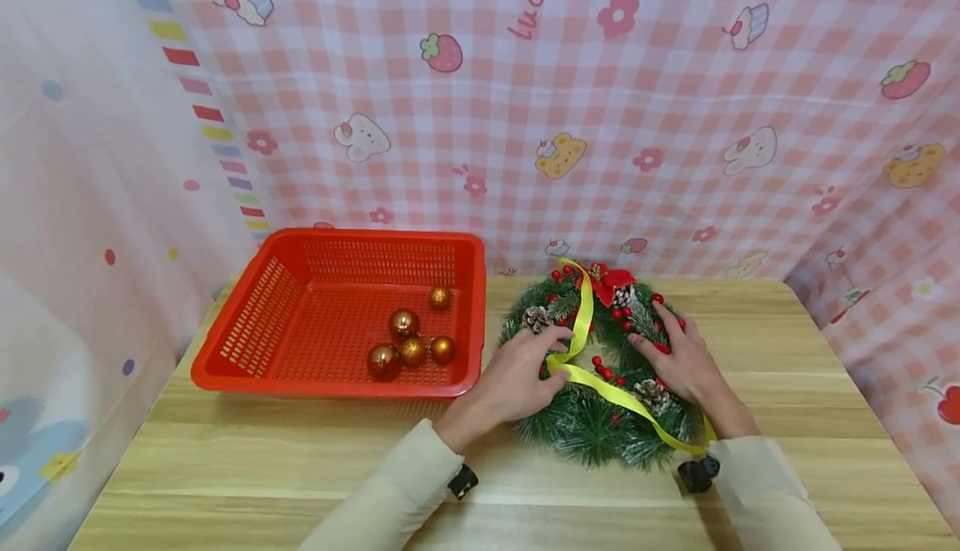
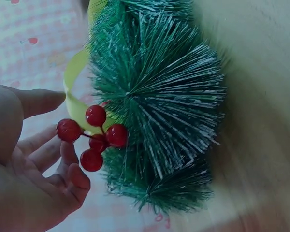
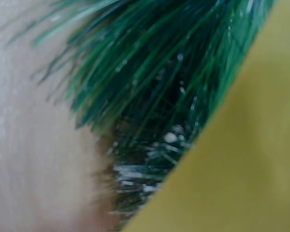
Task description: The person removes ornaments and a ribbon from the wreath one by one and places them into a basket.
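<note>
Nearest the camera: both cream sleeves come in from the bottom edge, each with a small black wrist unit, over a light wood table. Wreath lies flat on the table, right of centre, just right of the basket and not visibly touching it. It's green pine with frosted tips, pine cones, red berry clusters and a red bow on its far side. A yellow ribbon runs diagonally across it: from the near-right edge by the right wrist, up over the middle, then looping toward the bow. Left hand sits on the wreath's left-inner side, fingers loosely extended, fingertips at the ribbon where it bends; head view suggests contact with the ribbon, but can't confirm a pinch. Left wrist view shows the left palm open, fingers relaxed and slightly curved, the berry cluster just beside the fingertips, ribbon behind it. Right hand lies flat on the wreath's right side, fingers straight and spread, pressing on the greenery near a berry cluster. Right wrist view is too close and blurred: only green needles, a yellow ribbon surface and a bit of table, no fingers. Further left and back: red plastic basket with perforated walls, holding five gold baubles, four bunched near its front, one apart toward the back. Behind everything: pink checked backdrop cloth with cartoon prints.
</note>
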`<state>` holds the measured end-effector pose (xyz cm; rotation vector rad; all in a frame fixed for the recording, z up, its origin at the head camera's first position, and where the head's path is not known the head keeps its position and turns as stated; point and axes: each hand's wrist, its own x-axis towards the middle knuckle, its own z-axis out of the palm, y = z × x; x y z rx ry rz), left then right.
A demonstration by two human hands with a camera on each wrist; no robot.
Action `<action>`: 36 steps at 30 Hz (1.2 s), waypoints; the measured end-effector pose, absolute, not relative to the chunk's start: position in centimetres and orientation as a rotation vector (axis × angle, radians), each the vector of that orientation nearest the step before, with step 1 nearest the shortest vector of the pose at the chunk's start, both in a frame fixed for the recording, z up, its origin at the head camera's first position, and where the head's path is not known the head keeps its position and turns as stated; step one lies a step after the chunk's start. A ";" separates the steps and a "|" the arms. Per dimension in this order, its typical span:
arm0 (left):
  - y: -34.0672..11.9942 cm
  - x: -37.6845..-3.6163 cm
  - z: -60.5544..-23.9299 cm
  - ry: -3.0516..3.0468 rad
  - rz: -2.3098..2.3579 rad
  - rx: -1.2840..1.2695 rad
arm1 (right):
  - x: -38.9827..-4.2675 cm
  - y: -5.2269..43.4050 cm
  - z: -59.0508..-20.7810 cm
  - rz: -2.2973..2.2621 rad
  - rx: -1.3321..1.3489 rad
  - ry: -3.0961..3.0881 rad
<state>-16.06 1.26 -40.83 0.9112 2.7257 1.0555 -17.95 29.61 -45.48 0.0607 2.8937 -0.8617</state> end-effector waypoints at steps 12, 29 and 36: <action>1.2 -15.8 -41.1 2.794 0.980 0.888 | -18.0 29.5 -44.8 -0.810 0.054 2.872; -2.4 -14.1 -37.5 2.717 1.225 0.916 | -18.1 29.7 -44.9 -0.761 0.028 2.853; -4.7 -13.5 -35.5 2.829 1.261 0.877 | -18.0 29.7 -44.9 -0.758 0.024 2.846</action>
